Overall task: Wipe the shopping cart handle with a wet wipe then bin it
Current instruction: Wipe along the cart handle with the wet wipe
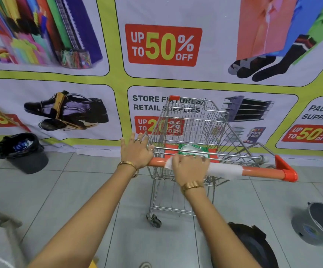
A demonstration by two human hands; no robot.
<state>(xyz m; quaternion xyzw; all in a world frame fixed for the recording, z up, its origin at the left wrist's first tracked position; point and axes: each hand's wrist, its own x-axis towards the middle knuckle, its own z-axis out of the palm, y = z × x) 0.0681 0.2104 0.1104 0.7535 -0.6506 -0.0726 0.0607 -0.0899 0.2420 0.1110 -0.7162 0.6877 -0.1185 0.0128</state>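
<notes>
A metal shopping cart stands in front of me, its orange handle running left to right. My right hand presses a white wet wipe around the handle near its left part. My left hand rests on the handle's left end, palm down and fingers spread. A green pack of wipes lies on the cart's child seat just behind the handle. A white band covers the handle's middle.
A grey bin with a black liner stands on the tiled floor at the left, against the printed wall banner. A grey bucket sits at the lower right. A dark bag lies beside my right forearm.
</notes>
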